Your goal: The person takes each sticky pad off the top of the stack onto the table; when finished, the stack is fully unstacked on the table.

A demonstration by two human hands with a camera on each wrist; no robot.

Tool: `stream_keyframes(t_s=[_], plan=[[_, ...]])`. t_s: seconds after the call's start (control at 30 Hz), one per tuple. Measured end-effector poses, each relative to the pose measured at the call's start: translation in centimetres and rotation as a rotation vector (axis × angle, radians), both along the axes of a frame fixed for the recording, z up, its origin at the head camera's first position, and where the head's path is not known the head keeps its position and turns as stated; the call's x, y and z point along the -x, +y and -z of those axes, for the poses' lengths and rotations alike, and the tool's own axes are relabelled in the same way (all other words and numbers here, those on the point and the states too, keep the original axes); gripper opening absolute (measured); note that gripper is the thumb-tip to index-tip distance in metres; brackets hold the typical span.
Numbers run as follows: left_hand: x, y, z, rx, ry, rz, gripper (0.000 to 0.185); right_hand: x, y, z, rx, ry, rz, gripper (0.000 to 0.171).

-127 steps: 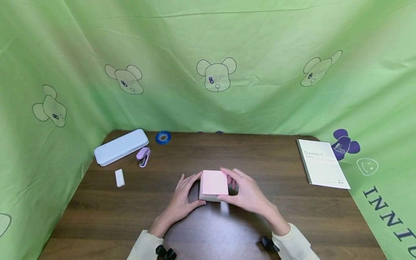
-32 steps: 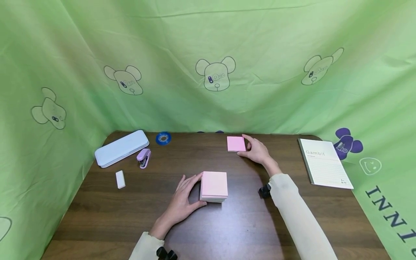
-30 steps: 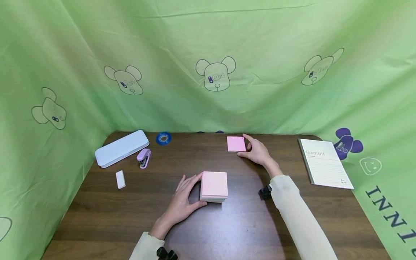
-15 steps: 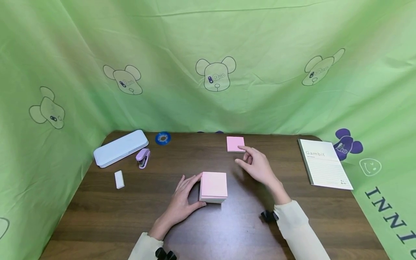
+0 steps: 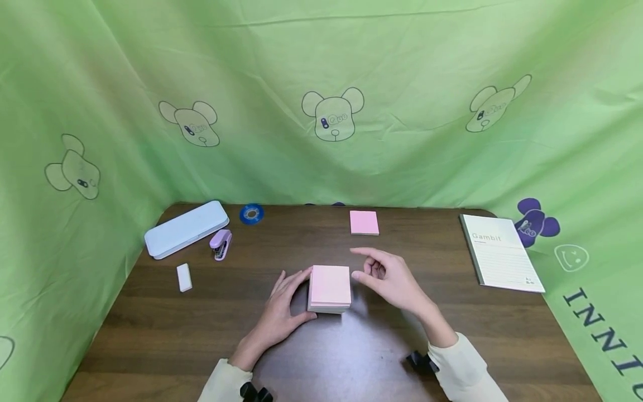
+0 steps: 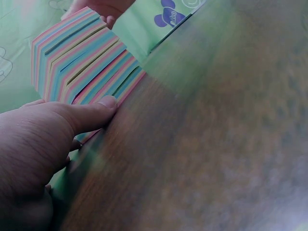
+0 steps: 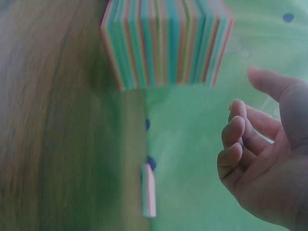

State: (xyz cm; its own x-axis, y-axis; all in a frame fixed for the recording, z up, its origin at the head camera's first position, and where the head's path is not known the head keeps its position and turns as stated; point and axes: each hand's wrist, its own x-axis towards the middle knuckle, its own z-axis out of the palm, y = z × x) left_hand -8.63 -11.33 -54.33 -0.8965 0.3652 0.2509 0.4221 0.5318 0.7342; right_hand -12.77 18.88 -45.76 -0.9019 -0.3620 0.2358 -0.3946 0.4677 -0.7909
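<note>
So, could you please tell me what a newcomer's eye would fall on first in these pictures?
Most likely the pink block of sticky notes at the middle of the dark wooden table, with the left hand against its left side and the right hand hovering just right of it. Next, the green bear-print cloth walling the table, and a thin pink pad lying alone near the far edge.

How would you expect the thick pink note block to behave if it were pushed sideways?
The note block looks squat and flat-based, so it probably slides rather than tips. Its layered sheets may shear slightly. The left hand braces it.
</note>
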Motion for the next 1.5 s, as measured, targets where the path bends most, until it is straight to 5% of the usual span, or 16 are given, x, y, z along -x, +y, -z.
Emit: stream_keyframes(t_s=[0.33, 0.6, 1.23, 1.5], plan=[[0.4, -0.2, 0.1, -0.028, 0.034, 0.004, 0.105, -1.2, -1.5, -0.4, -0.112, 0.060, -0.119, 0.074], [0.4, -0.2, 0.3, -0.034, 0.039, -0.001, 0.106, -1.4, -2.2, 0.2, -0.185, 0.044, -0.117, 0.087], [0.3, -0.3, 0.4, -0.034, 0.042, 0.003, 0.104, -1.2, -2.1, 0.3, -0.091, 0.023, -0.126, 0.073], [0.2, -0.2, 0.5, -0.030, 0.025, 0.003, 0.105, 0.1, 0.2, 0.2, -0.051, 0.060, -0.059, 0.074]])
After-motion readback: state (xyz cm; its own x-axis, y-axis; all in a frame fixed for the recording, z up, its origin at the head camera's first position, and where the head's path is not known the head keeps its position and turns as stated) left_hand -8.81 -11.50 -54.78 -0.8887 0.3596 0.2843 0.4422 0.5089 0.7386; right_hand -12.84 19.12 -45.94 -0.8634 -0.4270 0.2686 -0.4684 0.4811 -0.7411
